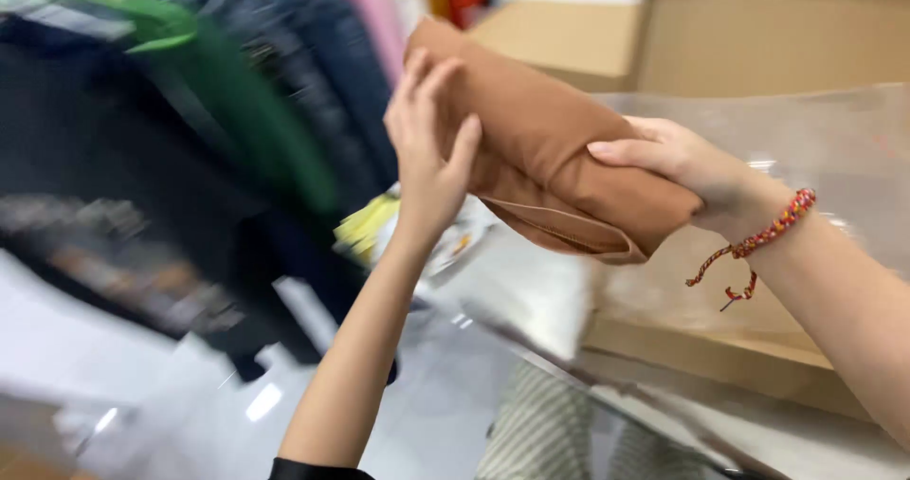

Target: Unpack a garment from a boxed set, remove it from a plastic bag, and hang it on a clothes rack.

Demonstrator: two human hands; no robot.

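A rack of dark and green hanging clothes blurs past on the left, with cardboard boxes [758, 35] behind and a clear plastic bag [834, 148] spread under the right wrist. One folded brown garment [559, 148] sits between two hands: the right hand [678, 163] grips its lower end with fingers curled round it, while the left hand [427, 148] lies flat and open-fingered against its near side. It would go best, I judge, with the fold pressed tight.

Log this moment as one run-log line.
left hand: flat against folded brown garment | right hand: gripping it | clear plastic bag: behind | cardboard box: beyond
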